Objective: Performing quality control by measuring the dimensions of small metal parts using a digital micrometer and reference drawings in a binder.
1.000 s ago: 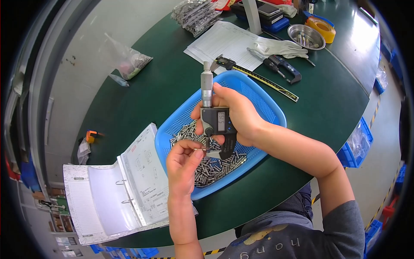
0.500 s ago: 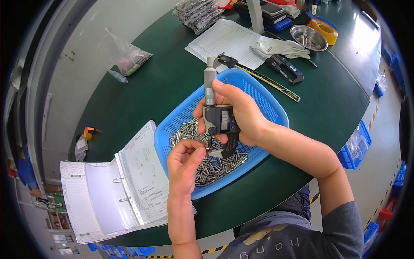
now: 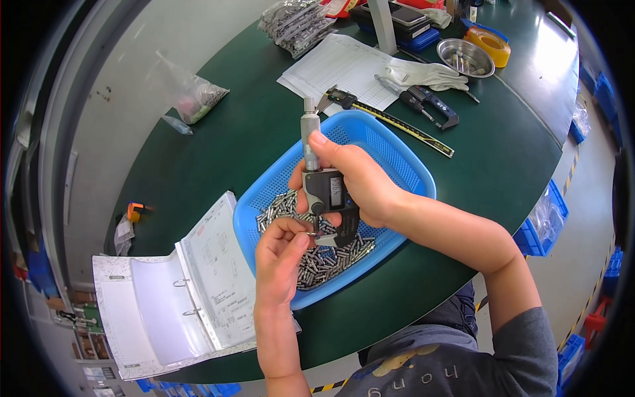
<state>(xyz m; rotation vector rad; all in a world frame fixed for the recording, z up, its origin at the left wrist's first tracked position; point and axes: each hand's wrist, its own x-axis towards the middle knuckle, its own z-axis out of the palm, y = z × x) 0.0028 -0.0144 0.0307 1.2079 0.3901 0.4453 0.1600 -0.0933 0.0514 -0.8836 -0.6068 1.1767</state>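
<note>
My right hand [image 3: 360, 178] is closed around a digital micrometer [image 3: 324, 188], its thumb on the grey thimble and the frame tilted downward. My left hand [image 3: 278, 261] pinches a small metal pin [image 3: 312, 233], held at the micrometer's measuring gap. Whether both measuring faces touch the pin is too small to tell. Both hands are above a blue perforated basket [image 3: 426, 182]. Many short metal pins [image 3: 324, 268] lie in it, heaped in its near half and partly hidden by my hands.
Left of the basket lies an open ring binder [image 3: 165, 304] with a drawing. Beyond are a digital caliper [image 3: 397, 126], a second micrometer [image 3: 426, 106], a white glove [image 3: 430, 74], paper sheets [image 3: 337, 69], a metal bowl [image 3: 486, 69] and yellow tape [image 3: 488, 43]. Bagged parts [image 3: 202, 99] sit far left.
My right hand and the micrometer have shifted slightly left and down in the view. The micrometer's display has turned a little. My left hand still pinches the pin at the gap.
</note>
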